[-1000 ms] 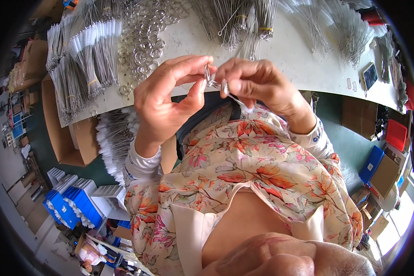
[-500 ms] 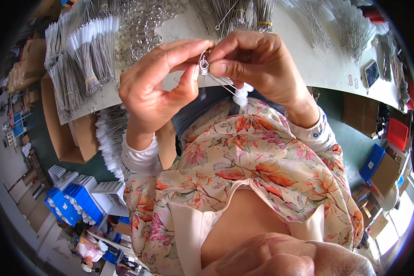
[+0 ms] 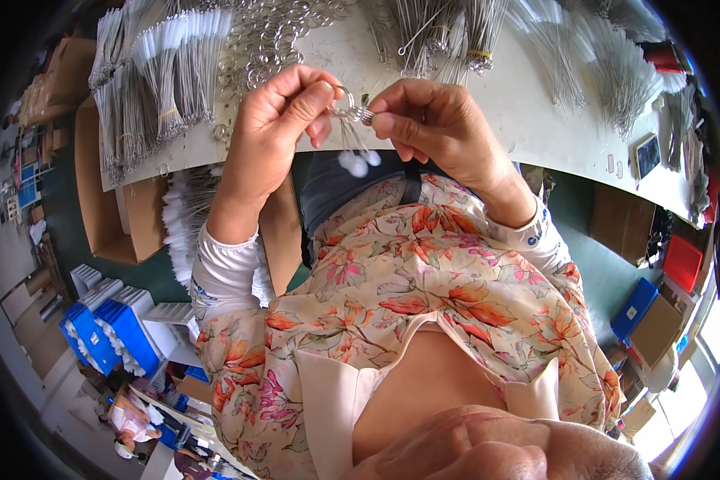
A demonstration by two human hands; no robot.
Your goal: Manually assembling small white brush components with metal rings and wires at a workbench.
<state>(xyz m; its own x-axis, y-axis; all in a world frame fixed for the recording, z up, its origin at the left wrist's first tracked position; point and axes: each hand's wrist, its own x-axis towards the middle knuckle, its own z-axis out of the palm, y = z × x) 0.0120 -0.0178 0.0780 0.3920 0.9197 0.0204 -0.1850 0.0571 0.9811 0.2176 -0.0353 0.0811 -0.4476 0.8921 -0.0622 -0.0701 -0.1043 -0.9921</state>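
Close to the table's near edge, my left hand [image 3: 288,116] pinches a shiny metal ring [image 3: 349,98] between thumb and fingers. Opposite it, my right hand [image 3: 432,120] is closed on the looped wire ends of a few small brushes [image 3: 357,163], right beside the ring. Their thin stems hang below, with white bristle tufts dangling over my lap. The loops appear to be around the ring, though the fingertips partly hide the contact. Beyond my left hand lies a spread of loose metal rings [image 3: 268,48].
Bundles of white-bristled wire brushes [image 3: 168,76] lie on the white table [image 3: 328,52] at left, with more bundles [image 3: 480,36] at the back and right. A phone [image 3: 646,154] rests near the right edge. Cardboard boxes [image 3: 144,228] and blue bins [image 3: 128,336] stand below.
My hands have moved a little apart. The brushes' tufts now hang down between them instead of pointing toward the right hand, and the ring shows more openly.
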